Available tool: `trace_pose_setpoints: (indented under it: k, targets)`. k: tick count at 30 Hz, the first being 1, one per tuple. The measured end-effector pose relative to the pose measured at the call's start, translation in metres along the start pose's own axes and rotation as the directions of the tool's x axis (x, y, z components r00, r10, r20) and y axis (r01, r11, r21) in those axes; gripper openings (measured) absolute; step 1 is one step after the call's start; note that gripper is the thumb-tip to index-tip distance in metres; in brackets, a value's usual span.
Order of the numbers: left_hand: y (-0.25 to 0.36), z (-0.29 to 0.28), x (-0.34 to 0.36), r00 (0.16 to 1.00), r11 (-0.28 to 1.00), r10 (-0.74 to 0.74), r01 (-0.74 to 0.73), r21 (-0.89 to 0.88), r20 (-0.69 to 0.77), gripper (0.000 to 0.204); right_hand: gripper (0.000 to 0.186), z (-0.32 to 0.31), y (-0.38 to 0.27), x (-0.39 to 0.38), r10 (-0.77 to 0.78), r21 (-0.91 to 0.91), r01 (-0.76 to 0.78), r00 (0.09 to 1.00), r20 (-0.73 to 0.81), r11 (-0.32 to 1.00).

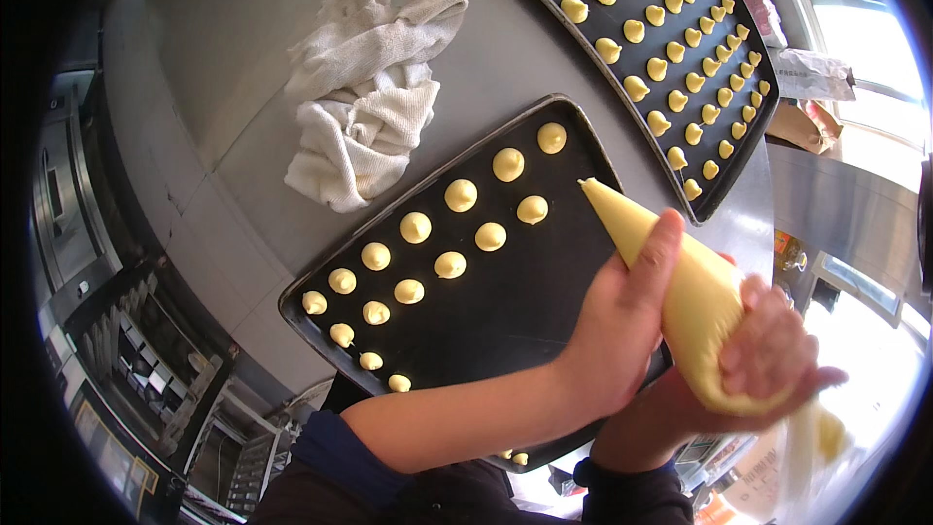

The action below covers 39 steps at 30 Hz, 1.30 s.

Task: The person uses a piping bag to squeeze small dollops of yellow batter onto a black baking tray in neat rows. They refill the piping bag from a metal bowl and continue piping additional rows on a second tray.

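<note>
A full piping bag (pixel 702 303) of pale yellow batter or cream is in both my hands. My left hand (pixel 627 316) wraps the bag's side, its thumb lying along it. Around the wide upper end, my right hand (pixel 763 355) is closed, with the bag's loose clear end trailing below. The bag's tip hangs over the right part of a dark baking tray (pixel 505 316), apart from the mounds. On that tray, small peaked yellow mounds (pixel 450 264) stand in rows on the left and upper side; my left forearm hides part of it.
A second dark tray (pixel 724 192), covered in rows of similar mounds, lies at the far right. A crumpled white towel (pixel 364 131) rests on the metal table (pixel 233 58) beyond the near tray. Metal racks (pixel 146 360) stand at left; paper bags (pixel 809 126) sit by the window.
</note>
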<state>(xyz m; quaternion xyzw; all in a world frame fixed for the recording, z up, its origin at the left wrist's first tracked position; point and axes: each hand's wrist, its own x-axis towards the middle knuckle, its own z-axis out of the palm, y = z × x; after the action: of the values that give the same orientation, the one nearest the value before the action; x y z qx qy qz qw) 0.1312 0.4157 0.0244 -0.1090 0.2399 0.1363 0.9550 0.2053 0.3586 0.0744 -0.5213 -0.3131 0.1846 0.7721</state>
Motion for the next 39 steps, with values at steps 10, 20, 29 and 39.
trace_pose_setpoints:
  k: [10,20,29,39]
  targets:
    - [-0.006,-0.033,0.038,0.972,0.996,-0.085,0.086,-0.007,-0.217,0.067,0.069,-0.015,0.050,0.003,0.013,-0.154,-0.034,0.991,-0.135,0.987]
    - [-0.009,-0.033,0.037,0.976,0.997,-0.070,0.067,-0.024,-0.204,0.065,0.068,-0.018,0.048,0.002,0.019,-0.172,-0.044,0.989,-0.146,0.984]
    - [-0.001,-0.020,0.027,0.982,0.999,-0.026,0.032,0.029,-0.189,0.057,0.074,-0.016,0.043,-0.002,-0.020,0.106,0.016,0.999,0.036,0.994]
    - [-0.008,0.007,-0.090,0.999,0.998,0.037,-0.038,0.052,0.026,0.046,0.069,0.036,-0.049,-0.081,-0.070,-0.576,0.136,0.988,0.136,0.806]
